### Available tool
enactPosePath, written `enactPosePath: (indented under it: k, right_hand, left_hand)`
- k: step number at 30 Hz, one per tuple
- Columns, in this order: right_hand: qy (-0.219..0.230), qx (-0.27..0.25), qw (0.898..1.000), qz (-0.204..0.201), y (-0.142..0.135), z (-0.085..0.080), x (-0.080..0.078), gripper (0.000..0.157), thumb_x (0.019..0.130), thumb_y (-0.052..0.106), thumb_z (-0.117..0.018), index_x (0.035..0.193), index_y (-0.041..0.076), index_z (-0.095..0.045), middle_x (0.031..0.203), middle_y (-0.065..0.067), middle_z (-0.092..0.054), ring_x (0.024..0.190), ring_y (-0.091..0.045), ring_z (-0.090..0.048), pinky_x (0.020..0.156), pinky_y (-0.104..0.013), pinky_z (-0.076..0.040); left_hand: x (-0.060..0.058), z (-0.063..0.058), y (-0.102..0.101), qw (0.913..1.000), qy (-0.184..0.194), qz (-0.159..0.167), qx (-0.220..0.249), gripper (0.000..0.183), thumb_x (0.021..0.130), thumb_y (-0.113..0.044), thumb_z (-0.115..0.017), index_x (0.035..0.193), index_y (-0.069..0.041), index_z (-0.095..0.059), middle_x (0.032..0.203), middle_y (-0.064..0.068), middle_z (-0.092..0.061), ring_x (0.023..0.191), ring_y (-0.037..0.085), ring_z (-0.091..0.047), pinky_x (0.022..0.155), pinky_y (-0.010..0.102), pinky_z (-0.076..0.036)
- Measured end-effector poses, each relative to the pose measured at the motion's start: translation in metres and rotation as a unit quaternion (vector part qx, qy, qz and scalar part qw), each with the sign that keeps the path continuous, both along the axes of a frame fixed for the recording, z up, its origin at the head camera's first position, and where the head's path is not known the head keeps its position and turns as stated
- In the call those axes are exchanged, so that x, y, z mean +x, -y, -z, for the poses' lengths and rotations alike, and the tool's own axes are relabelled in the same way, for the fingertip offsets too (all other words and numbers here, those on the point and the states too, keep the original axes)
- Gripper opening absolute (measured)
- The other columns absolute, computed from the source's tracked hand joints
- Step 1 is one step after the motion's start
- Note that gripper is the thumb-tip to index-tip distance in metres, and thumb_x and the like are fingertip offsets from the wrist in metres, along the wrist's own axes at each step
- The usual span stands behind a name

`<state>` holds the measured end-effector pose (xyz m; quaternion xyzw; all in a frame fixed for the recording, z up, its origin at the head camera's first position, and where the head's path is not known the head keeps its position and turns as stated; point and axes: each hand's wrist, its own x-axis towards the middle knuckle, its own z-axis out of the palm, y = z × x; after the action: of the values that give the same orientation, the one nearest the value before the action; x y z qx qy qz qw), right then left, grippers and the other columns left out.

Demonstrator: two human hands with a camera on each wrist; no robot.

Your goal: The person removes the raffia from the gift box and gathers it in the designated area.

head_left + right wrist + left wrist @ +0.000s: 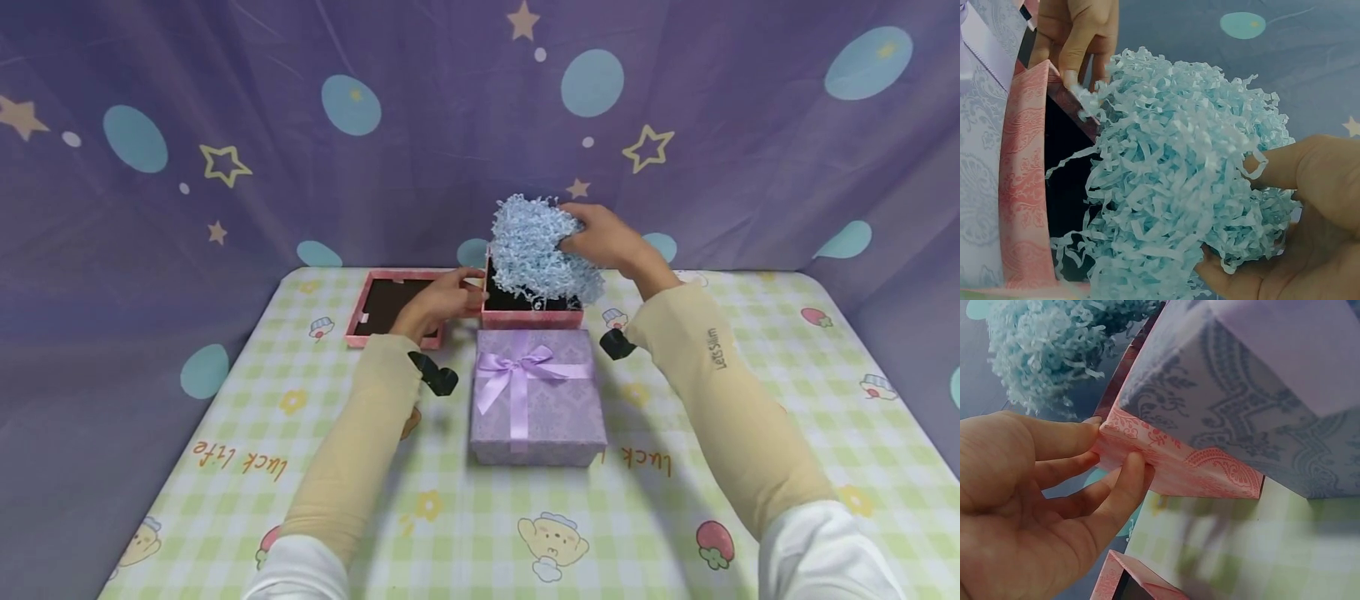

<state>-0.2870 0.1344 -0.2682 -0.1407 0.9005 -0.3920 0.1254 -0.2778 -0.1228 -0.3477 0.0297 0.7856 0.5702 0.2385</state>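
A bundle of light blue crinkled paper shreds [536, 250] is gripped in my right hand [607, 237], over the opening of a pink patterned box [532, 319]. In the right wrist view, loose strands of the shreds [1166, 162] trail over the box's dark inside. My left hand [442, 300] steadies that box at its left side. The left wrist view shows the thumb at the rim corner and fingertips [1135, 465] against the outer wall [1179, 459]. A purple gift box [536, 400] with a lilac ribbon bow stands just in front of the pink box.
Left of the pink box lies a pink-rimmed lid [360, 312], dark inside facing up, partly hidden by my left hand. A checked tablecloth [292, 500] covers the table. Behind it hangs a purple curtain [450, 167] with stars and balloons.
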Motion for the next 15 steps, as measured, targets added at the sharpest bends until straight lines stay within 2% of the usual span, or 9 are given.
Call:
enactPosePath:
  k: [10, 15]
  right_hand:
    - [-0.014, -0.015, 1.000, 0.023, -0.018, -0.007, 0.009, 0.068, 0.092, 0.008, -0.053, 0.152, 0.013, -0.024, 0.159, -0.008, -0.018, 0.146, -0.029, -0.016, 0.114, -0.051, -0.028]
    - [-0.010, -0.027, 0.999, 0.036, -0.029, -0.007, 0.014, 0.065, 0.091, 0.006, -0.052, 0.152, 0.013, -0.027, 0.158, -0.010, -0.022, 0.145, -0.028, -0.018, 0.112, -0.052, -0.031]
  left_hand:
    - [-0.001, 0.000, 0.001, 1.0000, 0.004, -0.005, -0.007, 0.056, 0.097, -0.006, -0.051, 0.148, -0.007, -0.029, 0.136, 0.023, -0.045, 0.125, 0.036, -0.050, 0.104, 0.040, -0.045]
    - [-0.001, 0.000, 0.000, 0.9999, 0.004, -0.006, -0.009, 0.056, 0.097, -0.007, -0.052, 0.148, -0.008, -0.030, 0.136, 0.022, -0.045, 0.126, 0.037, -0.050, 0.104, 0.041, -0.045]
